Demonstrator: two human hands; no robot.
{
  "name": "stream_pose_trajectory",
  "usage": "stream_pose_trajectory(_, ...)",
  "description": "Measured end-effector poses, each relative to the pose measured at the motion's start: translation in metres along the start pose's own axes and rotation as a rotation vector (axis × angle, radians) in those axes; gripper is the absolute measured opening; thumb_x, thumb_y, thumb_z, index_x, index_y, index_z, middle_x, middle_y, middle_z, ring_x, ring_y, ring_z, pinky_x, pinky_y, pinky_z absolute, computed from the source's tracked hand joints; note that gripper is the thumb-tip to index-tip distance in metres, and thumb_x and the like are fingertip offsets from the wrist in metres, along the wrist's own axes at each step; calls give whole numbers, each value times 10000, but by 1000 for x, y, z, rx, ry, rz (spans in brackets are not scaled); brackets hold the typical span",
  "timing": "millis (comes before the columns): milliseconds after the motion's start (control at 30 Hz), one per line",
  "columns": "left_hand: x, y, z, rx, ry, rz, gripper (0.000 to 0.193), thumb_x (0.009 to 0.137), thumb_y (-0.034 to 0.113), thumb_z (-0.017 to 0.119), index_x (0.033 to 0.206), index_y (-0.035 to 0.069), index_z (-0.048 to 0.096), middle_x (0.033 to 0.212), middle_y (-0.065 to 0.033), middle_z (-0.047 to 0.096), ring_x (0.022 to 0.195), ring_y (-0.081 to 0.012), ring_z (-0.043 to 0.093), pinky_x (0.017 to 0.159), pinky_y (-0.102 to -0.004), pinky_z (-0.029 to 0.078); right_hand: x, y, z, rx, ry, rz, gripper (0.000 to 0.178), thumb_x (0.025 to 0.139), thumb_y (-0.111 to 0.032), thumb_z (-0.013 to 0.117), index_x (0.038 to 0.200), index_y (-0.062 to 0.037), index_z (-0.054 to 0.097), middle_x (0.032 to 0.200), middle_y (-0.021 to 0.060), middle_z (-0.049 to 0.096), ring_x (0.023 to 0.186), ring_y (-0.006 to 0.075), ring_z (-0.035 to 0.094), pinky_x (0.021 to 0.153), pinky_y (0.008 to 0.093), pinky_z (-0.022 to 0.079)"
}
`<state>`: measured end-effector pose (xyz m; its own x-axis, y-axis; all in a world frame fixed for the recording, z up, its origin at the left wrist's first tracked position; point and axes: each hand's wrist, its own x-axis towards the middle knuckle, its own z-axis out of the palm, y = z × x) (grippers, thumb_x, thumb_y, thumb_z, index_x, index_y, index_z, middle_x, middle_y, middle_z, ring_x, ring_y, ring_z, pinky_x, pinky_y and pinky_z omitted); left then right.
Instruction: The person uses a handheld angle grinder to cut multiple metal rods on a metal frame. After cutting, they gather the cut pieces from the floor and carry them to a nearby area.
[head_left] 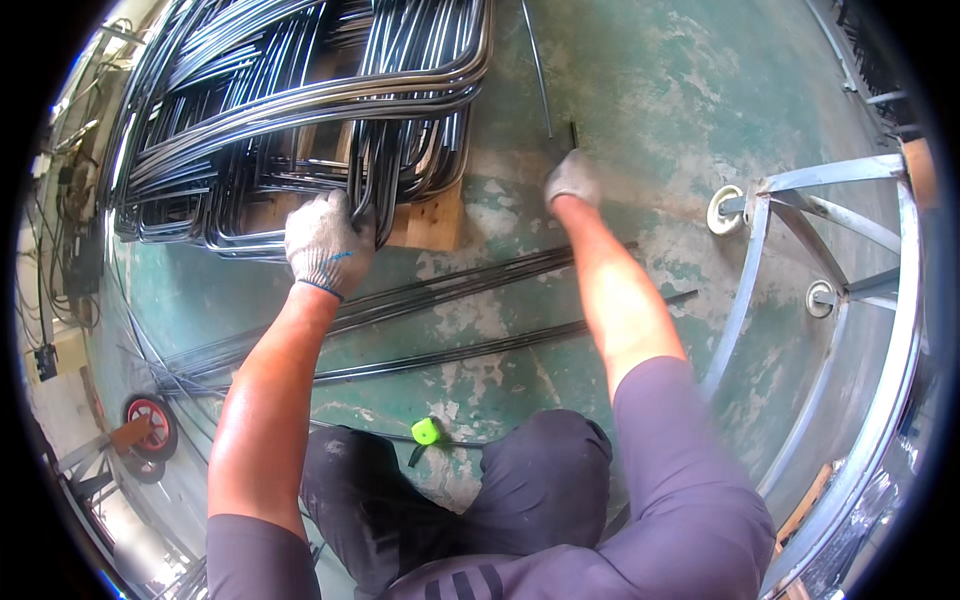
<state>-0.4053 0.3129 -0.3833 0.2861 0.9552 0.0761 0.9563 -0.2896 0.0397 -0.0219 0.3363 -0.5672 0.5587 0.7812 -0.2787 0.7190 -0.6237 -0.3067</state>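
My left hand (326, 242), in a pale knit work glove, is closed on the rounded near end of the bent metal tubes (365, 185) at the stack's front edge. My right hand (574, 180), gloved too, is out to the right over the floor, closed in a fist. A dark rod (573, 134) sticks up from its far side; the rest of it is hidden by the hand. Just beyond lies a thin straight metal rod (537, 70). The stack of dark, shiny bent tubes (300, 105) sits on a wooden pallet (432, 222).
Long straight bars (450, 349) lie across the green floor before me. A bright green tape measure (425, 431) lies between my knees. At the right stands a grey metal frame (748, 280) with a white caster (724, 210); at the left, a red-hubbed wheel (150, 424).
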Motion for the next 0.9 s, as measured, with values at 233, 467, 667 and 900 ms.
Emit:
stream_pose_trajectory(233,1,0,3,26,3,5,288,961,316,777,987,32,737,978,-233,768,965,-465,742,887,-592,564,47,31,10,-197,-34,5,361,1022,-211,698,1322,-41,805,1360,271,786,1285,442,764,1031,497,650)
stream_pose_trajectory(467,17,20,-22,-65,-198,-57,300,868,354,870,945,73,797,913,-206,810,841,-433,802,757,-540,633,54,62,-33,-95,-511,90,693,971,-501,778,1477,-29,739,1484,227,739,1337,362,719,1135,511,580)
stream_pose_trajectory(667,3,11,-30,-11,-186,-121,441,884,448,813,1126,80,778,1130,-162,798,1117,-341,753,1022,-507,530,-182,50,-147,1450,-619,305,144,1049,-245,705,1070,-103,717,792,24,666,643,200,680,550,346,540)
stream_pose_trajectory(900,-72,25,-128,-233,-197,-26,460,764,155,759,1194,-4,723,1250,-222,728,1270,-395,666,1156,-502,485,-358,35,-311,1811,-578,293,156,1075,-245,669,1008,-124,596,805,-27,471,716,147,448,612,340,400)
